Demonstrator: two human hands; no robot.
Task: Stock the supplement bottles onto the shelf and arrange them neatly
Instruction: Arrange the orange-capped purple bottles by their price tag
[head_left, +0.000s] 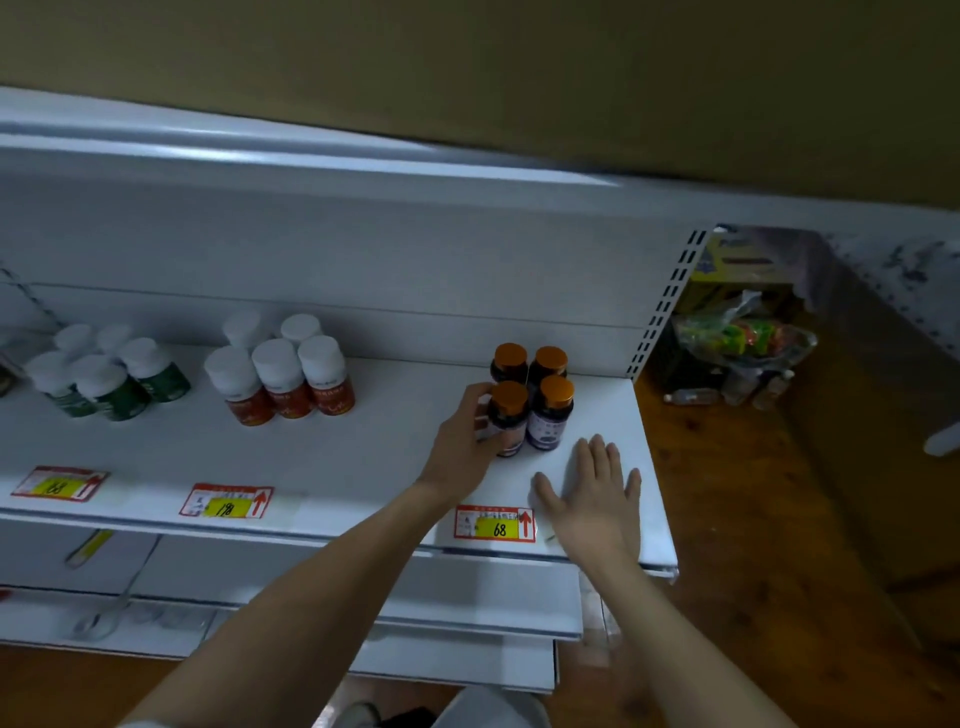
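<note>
Several dark bottles with orange caps stand in a tight cluster near the right end of the white shelf. My left hand grips the front-left orange-capped bottle, fingers curled round its left side. Flat on the shelf just in front of and to the right of the cluster lies my right hand, fingers straight and holding nothing. Further left stand white-capped bottles with red-orange labels and white-capped bottles with green labels.
Price tags run along the shelf's front edge. Lower shelves sit below. Right of the shelf's end is a wooden floor with bagged goods and loose bottles. A brown wall rises behind.
</note>
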